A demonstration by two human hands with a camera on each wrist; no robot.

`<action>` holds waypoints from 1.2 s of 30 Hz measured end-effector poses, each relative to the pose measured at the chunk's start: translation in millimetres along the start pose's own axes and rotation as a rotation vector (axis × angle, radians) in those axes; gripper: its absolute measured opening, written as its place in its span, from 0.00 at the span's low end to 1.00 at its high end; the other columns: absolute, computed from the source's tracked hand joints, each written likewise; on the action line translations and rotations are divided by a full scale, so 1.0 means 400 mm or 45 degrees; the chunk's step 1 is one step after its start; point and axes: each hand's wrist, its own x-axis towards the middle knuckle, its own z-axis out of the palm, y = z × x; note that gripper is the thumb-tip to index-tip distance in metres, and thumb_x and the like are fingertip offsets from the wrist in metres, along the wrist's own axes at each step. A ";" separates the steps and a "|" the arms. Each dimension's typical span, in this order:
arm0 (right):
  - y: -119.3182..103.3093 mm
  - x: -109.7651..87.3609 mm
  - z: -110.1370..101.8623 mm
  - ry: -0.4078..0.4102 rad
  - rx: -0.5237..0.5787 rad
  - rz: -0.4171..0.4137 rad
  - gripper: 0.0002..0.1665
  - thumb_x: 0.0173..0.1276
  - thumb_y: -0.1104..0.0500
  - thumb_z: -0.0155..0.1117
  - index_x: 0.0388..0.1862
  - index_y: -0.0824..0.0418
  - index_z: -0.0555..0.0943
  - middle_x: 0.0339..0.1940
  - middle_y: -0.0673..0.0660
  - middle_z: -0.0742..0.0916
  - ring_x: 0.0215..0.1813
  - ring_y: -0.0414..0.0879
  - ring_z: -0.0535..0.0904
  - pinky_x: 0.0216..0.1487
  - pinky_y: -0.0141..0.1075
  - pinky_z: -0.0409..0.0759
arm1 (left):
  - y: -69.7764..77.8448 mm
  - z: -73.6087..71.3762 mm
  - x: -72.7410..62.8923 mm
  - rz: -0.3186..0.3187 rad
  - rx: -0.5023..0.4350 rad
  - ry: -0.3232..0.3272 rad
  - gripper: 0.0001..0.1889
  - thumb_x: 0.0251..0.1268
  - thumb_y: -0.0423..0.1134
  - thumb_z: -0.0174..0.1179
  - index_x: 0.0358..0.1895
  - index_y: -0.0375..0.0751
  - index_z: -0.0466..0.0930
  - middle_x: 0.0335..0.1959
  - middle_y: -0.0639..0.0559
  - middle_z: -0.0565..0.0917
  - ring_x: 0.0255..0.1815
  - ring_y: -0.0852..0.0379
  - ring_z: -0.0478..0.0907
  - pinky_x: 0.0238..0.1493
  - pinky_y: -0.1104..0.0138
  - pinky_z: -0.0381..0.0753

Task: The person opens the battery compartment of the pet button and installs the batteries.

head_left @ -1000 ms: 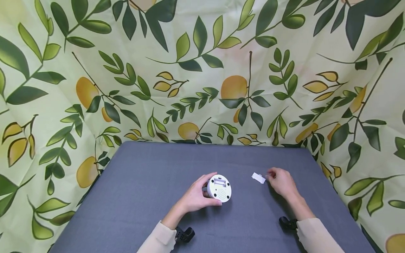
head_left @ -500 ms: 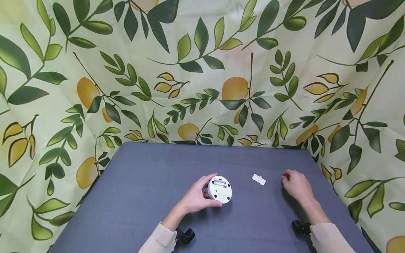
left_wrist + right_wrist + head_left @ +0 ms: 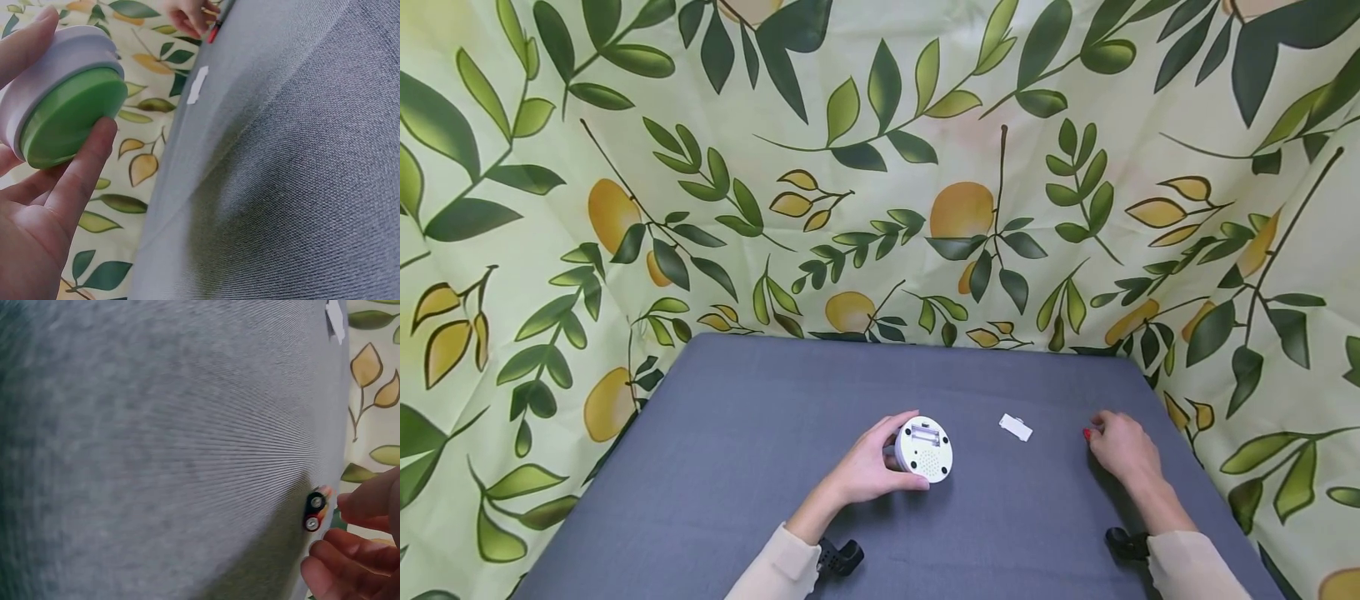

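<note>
In the head view, my left hand [image 3: 868,462] grips a round white device [image 3: 924,454], its underside facing me. An uncovered battery compartment [image 3: 923,435] shows there, with small black feet and a dotted patch. The left wrist view shows its green domed side [image 3: 78,119], with a finger against it. Over the table's right side, my right hand [image 3: 1123,446] has its fingers curled at two batteries [image 3: 314,511], whose round ends show in the right wrist view. Only a red bit of them peeks out in the head view. Whether they touch the cloth, I cannot tell.
A small white battery cover [image 3: 1016,427] lies between my hands on the grey cloth-covered table [image 3: 820,383]. Patterned fabric [image 3: 880,192] with leaves and fruit hangs behind the table and along both sides.
My right hand has moved right, away from the white cover, and a red battery end now shows at its fingertips. The left hand still holds the device in much the same place.
</note>
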 end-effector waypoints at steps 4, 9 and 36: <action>0.010 0.001 0.000 -0.043 -0.004 0.032 0.20 0.69 0.62 0.54 0.53 0.74 0.79 0.47 0.75 0.80 0.45 0.73 0.78 0.36 0.62 0.78 | -0.003 0.000 -0.001 0.003 0.019 -0.001 0.50 0.46 0.42 0.83 0.76 0.48 0.66 0.60 0.52 0.75 0.60 0.51 0.77 0.52 0.68 0.84; 0.014 0.001 0.005 -0.036 -0.002 0.021 0.18 0.68 0.63 0.55 0.51 0.74 0.80 0.46 0.76 0.81 0.46 0.74 0.78 0.35 0.62 0.78 | -0.003 -0.001 -0.001 -0.004 0.009 -0.006 0.50 0.47 0.42 0.83 0.76 0.49 0.66 0.60 0.53 0.75 0.60 0.52 0.77 0.52 0.68 0.84; 0.012 -0.005 0.016 -0.012 -0.015 -0.068 0.10 0.64 0.66 0.61 0.42 0.71 0.80 0.36 0.68 0.82 0.34 0.60 0.78 0.31 0.54 0.77 | -0.006 0.001 0.002 0.009 -0.030 -0.014 0.50 0.47 0.39 0.83 0.76 0.47 0.66 0.62 0.50 0.74 0.60 0.52 0.77 0.52 0.68 0.84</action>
